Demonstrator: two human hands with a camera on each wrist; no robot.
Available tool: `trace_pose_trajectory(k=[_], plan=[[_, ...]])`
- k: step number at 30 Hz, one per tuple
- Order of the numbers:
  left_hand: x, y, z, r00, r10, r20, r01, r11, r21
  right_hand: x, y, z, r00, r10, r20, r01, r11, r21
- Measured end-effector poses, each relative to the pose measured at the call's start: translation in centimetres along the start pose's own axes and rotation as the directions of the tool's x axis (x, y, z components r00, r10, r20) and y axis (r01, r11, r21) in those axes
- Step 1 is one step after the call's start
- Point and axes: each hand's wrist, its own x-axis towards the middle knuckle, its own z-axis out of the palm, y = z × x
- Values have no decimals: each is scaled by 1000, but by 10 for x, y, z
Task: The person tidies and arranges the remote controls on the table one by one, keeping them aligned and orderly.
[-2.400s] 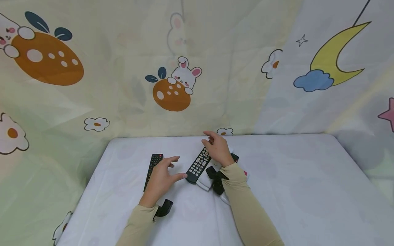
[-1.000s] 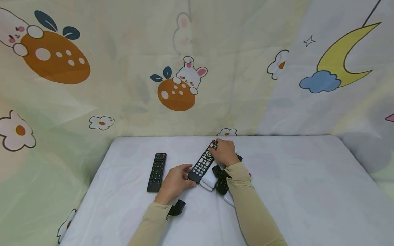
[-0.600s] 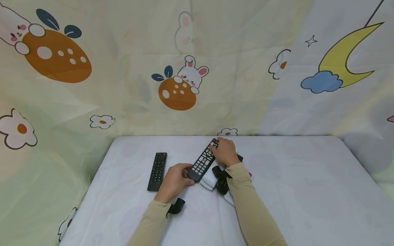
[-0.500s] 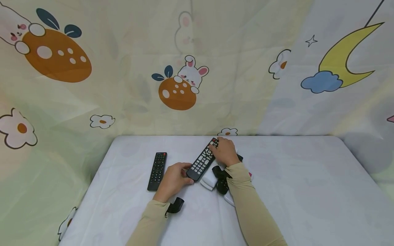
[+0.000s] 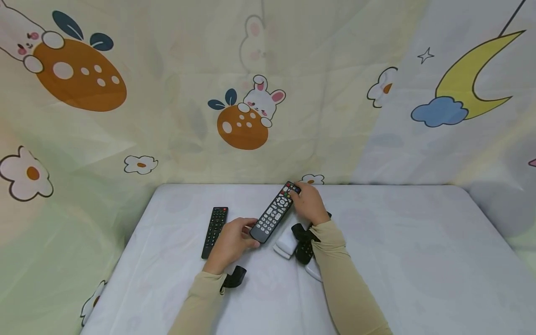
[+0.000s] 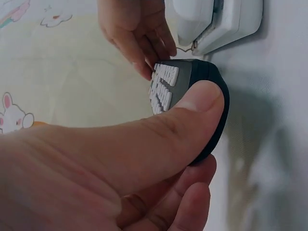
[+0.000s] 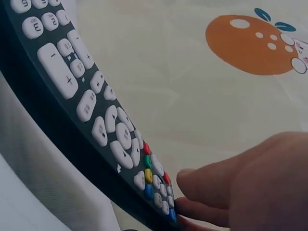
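Note:
A dark remote control (image 5: 272, 215) with pale buttons is held slantwise between both hands, raised off the table. My left hand (image 5: 230, 243) pinches its lower, near end; in the left wrist view the thumb presses on the end of the remote (image 6: 209, 74) and the fingers lie beneath. At the far end, my right hand (image 5: 311, 204) holds the edge near the coloured buttons. The right wrist view shows the button face of the remote (image 7: 122, 134) and the fingers of the right hand (image 7: 250, 187) at its tip. A second black remote (image 5: 214, 228) lies left, partly behind the left hand.
A white plastic object (image 5: 287, 244) lies under the right wrist; its kind is unclear. Beside it is a dark thing with pale dots (image 5: 304, 251), partly covered by the wrist camera. The white table (image 5: 418, 251) meets a printed cloth backdrop (image 5: 176, 93).
Both hands came to the remote, the left at its near end and the right at its far end. Since then they have raised it slightly and shifted it up and left.

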Motion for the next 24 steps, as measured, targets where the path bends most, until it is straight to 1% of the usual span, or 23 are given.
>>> trace_pose_trajectory(k=[3, 7, 9, 14, 20, 24], plan=[[-1, 1, -2, 1000, -4, 5, 4, 1000, -7, 0, 0, 0, 1000, 24, -14, -23, 998, 53], [-1, 2, -4, 1000, -16, 6, 17, 1000, -20, 0, -1, 1, 998, 34, -61, -26, 992, 126], [-2, 3, -5, 1000, -26, 2, 26, 999, -33, 0, -2, 3, 995, 27, -98, -13, 989, 147], [-5, 3, -7, 1000, -23, -2, 23, 999, -43, -1, -4, 10, 984, 30, -175, 6, 979, 203], [-10, 2, -10, 1000, -26, -6, 26, 1000, -15, -1, -7, 19, 976, 60, -210, -8, 971, 240], [-14, 3, -13, 999, -36, -13, 36, 999, -2, 0, -9, 24, 975, 75, -208, -17, 963, 269]])
